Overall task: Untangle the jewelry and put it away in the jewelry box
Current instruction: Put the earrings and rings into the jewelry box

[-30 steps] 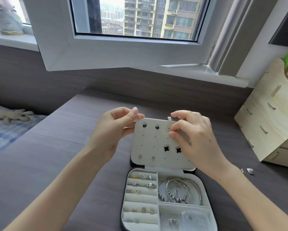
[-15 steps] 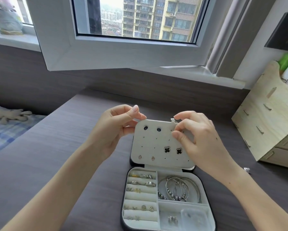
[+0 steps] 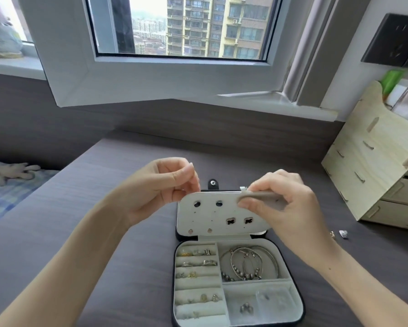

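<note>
The open jewelry box (image 3: 299, 303) lies on the dark desk in front of me. Its tray holds rings (image 3: 196, 263) in the slots on the left and silver bracelets (image 3: 248, 263) at the upper right. Above the tray stands the white earring panel (image 3: 212, 215), with two dark studs, two black clover studs and two small studs along the bottom. My left hand (image 3: 160, 187) pinches the panel's top left corner. My right hand (image 3: 285, 204) grips the top right corner, fingers curled over the front, bending that edge forward. The lid's black snap tab (image 3: 213, 184) shows behind the panel.
Two small loose jewelry pieces (image 3: 343, 234) lie on the desk to the right of my right wrist. A wooden drawer organiser (image 3: 373, 175) stands at the right edge. An open window sash (image 3: 151, 79) juts over the back of the desk. A bed with a checked cover (image 3: 7, 197) lies to the left.
Both hands have tipped the earring panel forward away from the lid, so the snap tab now shows behind it. My right hand bends the panel's top right edge.
</note>
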Tool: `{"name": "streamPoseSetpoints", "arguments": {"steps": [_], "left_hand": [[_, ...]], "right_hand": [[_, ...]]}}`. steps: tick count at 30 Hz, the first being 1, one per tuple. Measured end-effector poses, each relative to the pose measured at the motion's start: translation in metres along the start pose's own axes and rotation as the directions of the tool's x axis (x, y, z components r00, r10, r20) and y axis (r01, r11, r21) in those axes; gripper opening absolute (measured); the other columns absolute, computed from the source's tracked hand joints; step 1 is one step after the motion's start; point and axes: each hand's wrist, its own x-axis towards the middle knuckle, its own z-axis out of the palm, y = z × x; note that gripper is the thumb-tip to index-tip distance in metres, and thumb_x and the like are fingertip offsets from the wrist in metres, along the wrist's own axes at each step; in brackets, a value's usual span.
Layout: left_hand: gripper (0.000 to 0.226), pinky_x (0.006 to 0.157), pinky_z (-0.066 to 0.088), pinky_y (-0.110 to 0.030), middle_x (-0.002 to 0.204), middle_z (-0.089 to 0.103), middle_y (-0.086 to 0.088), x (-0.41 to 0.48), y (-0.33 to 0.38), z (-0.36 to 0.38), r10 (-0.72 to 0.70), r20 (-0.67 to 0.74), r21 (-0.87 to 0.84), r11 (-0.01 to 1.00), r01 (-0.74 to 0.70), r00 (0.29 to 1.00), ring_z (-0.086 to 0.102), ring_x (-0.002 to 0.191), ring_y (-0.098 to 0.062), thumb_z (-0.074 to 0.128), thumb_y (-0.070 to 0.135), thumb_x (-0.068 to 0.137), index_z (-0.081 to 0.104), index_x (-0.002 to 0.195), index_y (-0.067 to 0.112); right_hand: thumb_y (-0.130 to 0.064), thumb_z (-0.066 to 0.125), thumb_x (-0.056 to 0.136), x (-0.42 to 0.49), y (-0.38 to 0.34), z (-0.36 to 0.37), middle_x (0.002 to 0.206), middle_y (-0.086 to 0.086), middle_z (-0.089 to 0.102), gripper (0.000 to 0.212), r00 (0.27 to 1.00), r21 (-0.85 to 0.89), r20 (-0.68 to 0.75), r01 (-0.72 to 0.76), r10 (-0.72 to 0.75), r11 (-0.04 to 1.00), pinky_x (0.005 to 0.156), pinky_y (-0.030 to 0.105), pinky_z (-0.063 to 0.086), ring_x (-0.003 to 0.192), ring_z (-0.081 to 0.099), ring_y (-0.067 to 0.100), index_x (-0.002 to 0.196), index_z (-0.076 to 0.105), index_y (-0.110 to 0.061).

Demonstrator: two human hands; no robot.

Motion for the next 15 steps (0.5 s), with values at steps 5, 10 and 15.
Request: {"name": "streamPoseSetpoints", "arguments": {"steps": [5, 10, 15], "left_hand": [[0.026, 0.055, 0.039, -0.017, 0.066, 0.042, -0.004, 0.015, -0.013, 0.019, -0.134, 0.128, 0.076, 0.989, 0.125, 0.983, 0.038, 0.057, -0.012, 0.058, 0.023, 0.089, 0.048, 0.067, 0.014], [0.023, 0.046, 0.032, -0.019, 0.067, 0.04, -0.003, 0.031, -0.017, 0.036, -0.305, 0.224, 0.153, 0.949, 0.276, 0.926, 0.037, 0.051, -0.01, 0.047, 0.02, 0.091, 0.045, 0.071, 0.009], [0.023, 0.056, 0.022, -0.031, 0.074, 0.043, -0.002, 0.033, -0.026, 0.031, -0.354, 0.241, 0.402, 0.884, 0.24, 0.903, 0.033, 0.061, -0.019, 0.047, 0.028, 0.093, 0.053, 0.075, 0.014]], "right_hand": [[-0.04, 0.067, 0.079, -0.019, -0.001, 0.001, 0.074, -0.013, 0.063, 0.028, 0.981, -0.031, -0.061, 0.184, -0.186, 0.982, 0.071, 0.034, 0.042, 0.075, 0.052, 0.007, 0.073, 0.068, -0.012], [-0.03, 0.065, 0.084, -0.03, 0.002, 0.005, 0.074, -0.004, 0.066, 0.025, 0.952, -0.098, -0.13, 0.266, -0.278, 0.959, 0.067, 0.036, 0.043, 0.073, 0.054, 0.013, 0.075, 0.07, -0.007], [-0.028, 0.066, 0.084, -0.038, 0.003, 0.007, 0.074, -0.003, 0.067, 0.024, 0.935, -0.169, -0.159, 0.292, -0.318, 0.941, 0.068, 0.037, 0.041, 0.073, 0.056, 0.015, 0.074, 0.07, -0.008]]}}
